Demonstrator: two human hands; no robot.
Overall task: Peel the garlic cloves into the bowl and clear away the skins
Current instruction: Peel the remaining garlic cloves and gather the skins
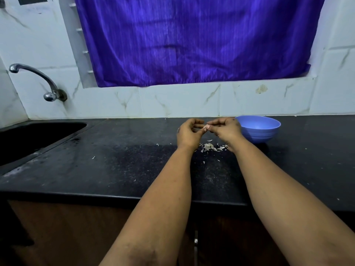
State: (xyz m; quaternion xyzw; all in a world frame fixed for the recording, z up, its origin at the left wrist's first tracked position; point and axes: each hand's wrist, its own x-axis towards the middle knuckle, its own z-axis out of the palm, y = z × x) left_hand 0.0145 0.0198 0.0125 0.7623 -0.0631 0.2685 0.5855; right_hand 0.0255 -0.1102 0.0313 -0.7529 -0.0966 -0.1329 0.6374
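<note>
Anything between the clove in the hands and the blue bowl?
Nothing visible. Both the left hand and right hand pinch the garlic clove above the counter. The blue bowl sits just right of the right hand, its rim open. The skins lie nearer the person, off that path.

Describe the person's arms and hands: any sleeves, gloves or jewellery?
Both forearms are bare up to the frame's bottom edge, with no sleeve showing. The left hand and right hand wear no gloves. No watch, bangle or ring is visible, though the fingers are too small to be sure.
</note>
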